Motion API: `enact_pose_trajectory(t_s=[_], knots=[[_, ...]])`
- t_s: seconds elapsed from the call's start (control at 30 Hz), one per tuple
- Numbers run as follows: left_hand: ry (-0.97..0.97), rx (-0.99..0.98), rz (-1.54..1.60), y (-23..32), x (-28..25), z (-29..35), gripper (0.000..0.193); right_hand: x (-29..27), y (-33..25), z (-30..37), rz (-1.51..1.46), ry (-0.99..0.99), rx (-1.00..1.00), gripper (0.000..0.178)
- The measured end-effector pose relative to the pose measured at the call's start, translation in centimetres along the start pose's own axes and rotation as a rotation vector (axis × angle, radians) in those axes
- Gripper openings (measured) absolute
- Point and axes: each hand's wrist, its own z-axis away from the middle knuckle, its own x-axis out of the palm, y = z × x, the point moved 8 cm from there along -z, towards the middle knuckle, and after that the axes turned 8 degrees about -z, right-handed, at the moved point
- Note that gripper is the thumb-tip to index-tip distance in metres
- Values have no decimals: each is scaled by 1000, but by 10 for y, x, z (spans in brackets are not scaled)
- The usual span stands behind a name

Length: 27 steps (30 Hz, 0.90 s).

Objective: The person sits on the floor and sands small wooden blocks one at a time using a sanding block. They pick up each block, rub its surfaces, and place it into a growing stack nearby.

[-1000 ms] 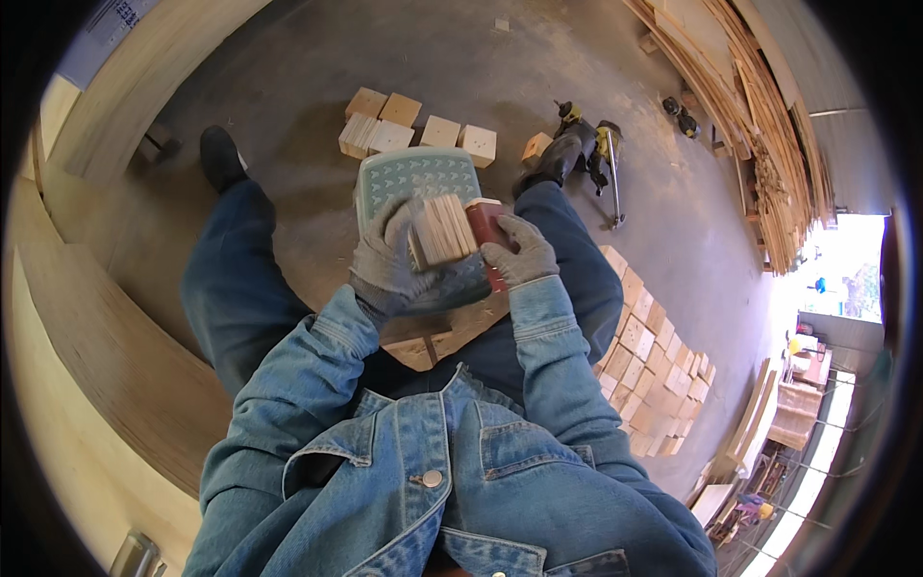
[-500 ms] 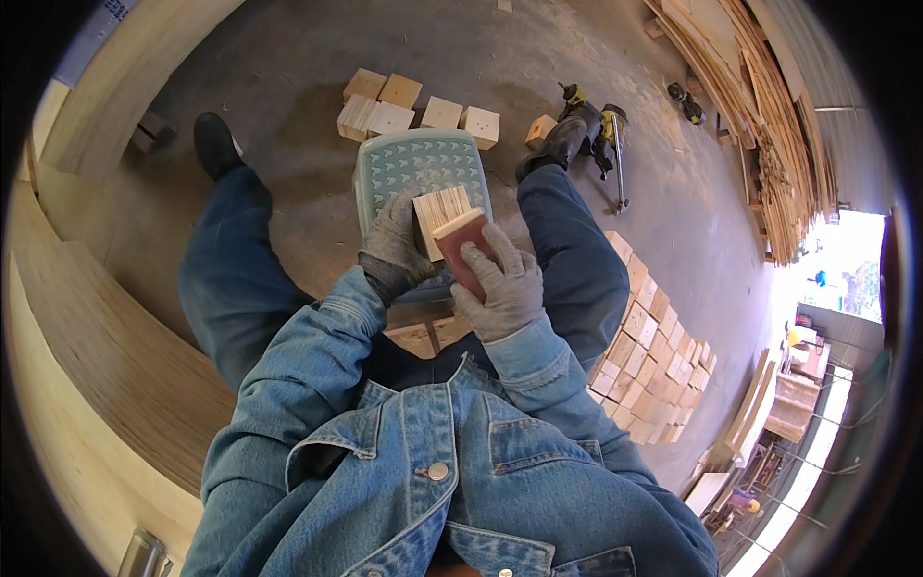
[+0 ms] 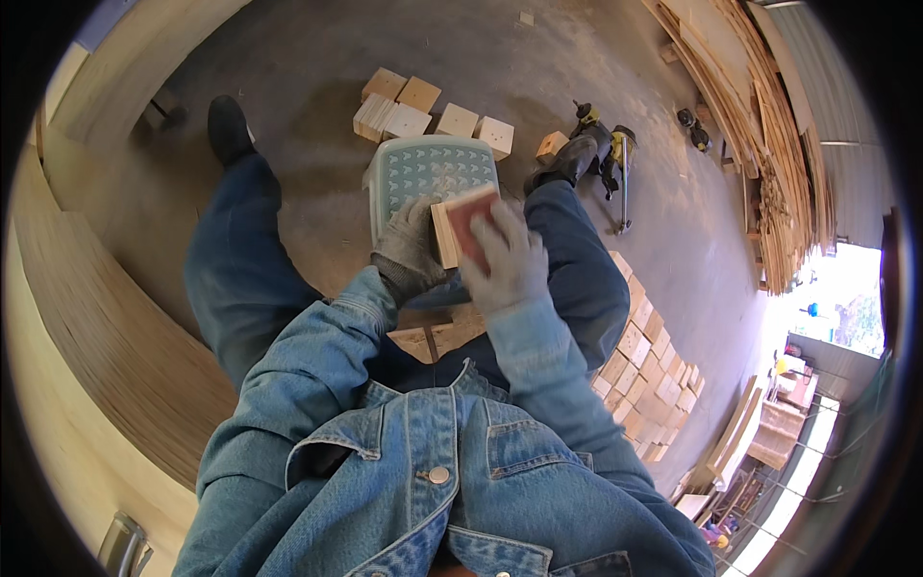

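Observation:
My gloved left hand [image 3: 410,242] grips a pale wooden block [image 3: 443,238] by its left side, above a light blue-green plastic stool [image 3: 392,165] between my legs. In my gloved right hand [image 3: 510,262] is a sanding block [image 3: 471,210] with a reddish-brown, sandpaper-like face. It lies against the wooden block and covers most of it. The right fingers are bent over the reddish face and slightly blurred. Pale dust is scattered on the textured top of the stool.
Several wooden blocks [image 3: 405,121] sit on the floor beyond the stool. Yellow-and-black power tools [image 3: 615,154] lie by my right boot. A large group of blocks [image 3: 646,361] stands beside my right leg. Wooden panels [image 3: 115,356] flank my left; long boards [image 3: 769,163] are stacked far right.
My right hand has pushed the sanding block up and forward over the wooden block, whose top now shows only at a narrow edge. My left hand keeps its hold.

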Motion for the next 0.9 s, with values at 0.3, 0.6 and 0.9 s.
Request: enact_pose_trajectory(t_s=[0.3,0.6,0.9], knots=[[-28,33,-19,6,1,-3,88,-13,-20,18,32,-49,-2,54],[-8,-53,65,4,-5,-7,96,11,22,-80,40,-50,207,56],[-22,36,-137,-1,12,-2,97,-25,-11,61,-16,-74,44,58]])
